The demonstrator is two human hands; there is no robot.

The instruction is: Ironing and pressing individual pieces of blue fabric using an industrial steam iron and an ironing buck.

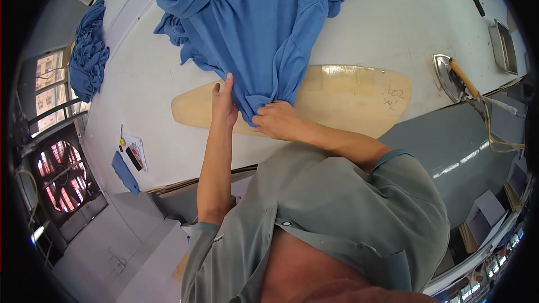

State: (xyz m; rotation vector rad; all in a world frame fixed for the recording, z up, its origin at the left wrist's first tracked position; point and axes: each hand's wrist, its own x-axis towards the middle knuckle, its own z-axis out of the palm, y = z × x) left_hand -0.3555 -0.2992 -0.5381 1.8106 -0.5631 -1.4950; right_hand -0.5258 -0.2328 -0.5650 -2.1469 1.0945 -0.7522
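A large blue cloth (252,28), soft and gathered in folds, spreads from the far edge of the view down towards me. Its narrow near end lies over a flat, yellowish shaped board (353,98) with handwriting at its right end. At that end my right hand (278,119) is closed on the bunched cloth. My left hand (225,104) is upright at the cloth's left edge, fingers stretched out, holding nothing. Whether its inner side touches the cloth is hard to make out.
On the white table (146,73), an iron (449,78) with a wooden handle and cord rests at the right, near a metal tray (503,47) and a small black object (478,6). More blue cloth (88,50) is piled at the far left. Papers (136,154) lie near the left edge.
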